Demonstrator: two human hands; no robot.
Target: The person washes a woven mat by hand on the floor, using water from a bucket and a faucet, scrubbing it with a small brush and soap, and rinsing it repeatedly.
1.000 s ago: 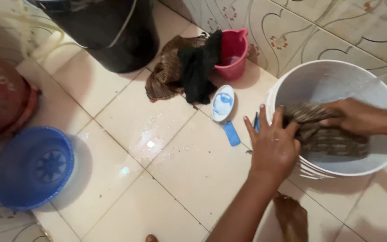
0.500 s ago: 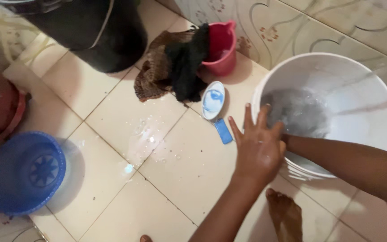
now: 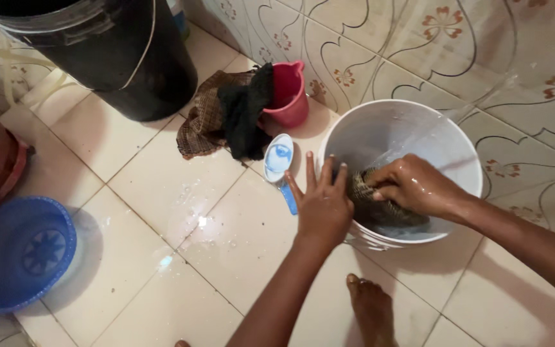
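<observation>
- Taking the white bucket as the landmark and going left to right: far to its left lay a blue basket on the tiled floor, with a black bucket up behind it.
- Nearer the white bucket, on its upper left, a brown-and-black heap of clothes leaned against a small pink bucket; a white-and-blue scoop lay just beside the white bucket's left rim.
- Your left hand rested flat on that left rim with the fingers spread and straight, closed on nothing that I could see, only bracing the wall.
- The checked brown cloth sat inside the white bucket, low against its near wall, bunched, its long axis running roughly left to right between your two hands.
- Your right hand was the nearer one: it lay on top of the cloth, wet, fingers curled tight around a bunch of it, with the cloth leading leftward toward your left hand.
- Your bare foot stood on the floor just in front of the white bucket.
- Compared with half a second earlier, your right hand had come up out of the water with the cloth plainly in its grip, where the cloth had been only a blur; your left hand had kept to the rim.
</observation>
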